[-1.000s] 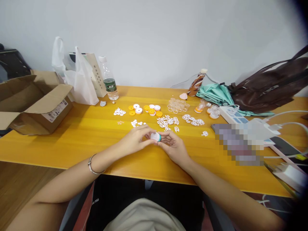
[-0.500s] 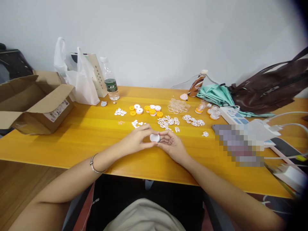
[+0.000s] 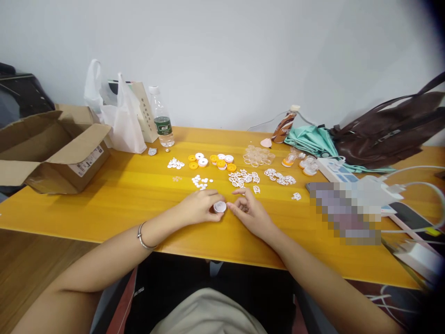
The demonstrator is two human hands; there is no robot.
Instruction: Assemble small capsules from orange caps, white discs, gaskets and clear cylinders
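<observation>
Between the fingers and thumb of my left hand (image 3: 200,207) is a small round white cup-like part (image 3: 219,207), its face turned up, low over the table. My right hand (image 3: 251,212) is just right of it with fingers apart and bent, the thumb tip close to the part's edge. Whether that thumb touches it I cannot tell. Beyond my hands lie small white discs (image 3: 200,181), white openwork pieces (image 3: 243,177), white and yellow round parts (image 3: 222,161) and clear rings (image 3: 257,155).
On the left of the table (image 3: 139,185) are an open cardboard box (image 3: 83,153), a white plastic bag (image 3: 125,125) and a water bottle (image 3: 163,123). To the right are a pixelated flat object (image 3: 342,213), a charger with white cables (image 3: 375,190), a teal cloth bundle (image 3: 309,141) and a brown bag (image 3: 389,132).
My right hand has let go of the white part and opened beside it. My left hand has lowered the part slightly, and its face now points more upward.
</observation>
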